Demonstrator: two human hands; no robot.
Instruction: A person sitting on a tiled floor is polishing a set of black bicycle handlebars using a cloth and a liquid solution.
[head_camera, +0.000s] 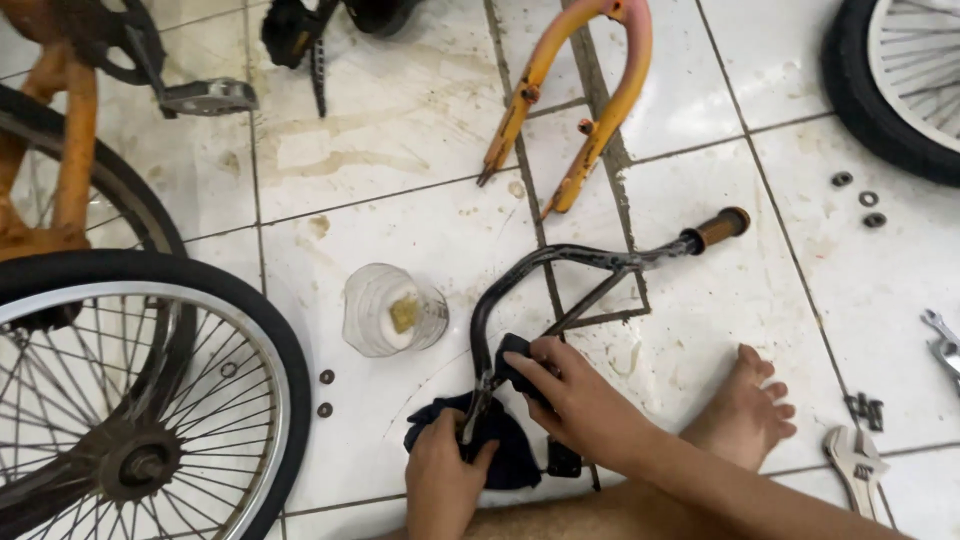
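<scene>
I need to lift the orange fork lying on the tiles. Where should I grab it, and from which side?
Probably best at the curved crown of the orange fork, near the top edge of the view: there the two legs join, so one grip controls both. Come from above, since it lies flat on the tiled floor. Avoid the thin leg tips pointing toward the black handlebar.

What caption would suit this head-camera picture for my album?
Both hands, left and right, rub a dark cloth on a black handlebar over tiled floor, beside a wheel.
</scene>
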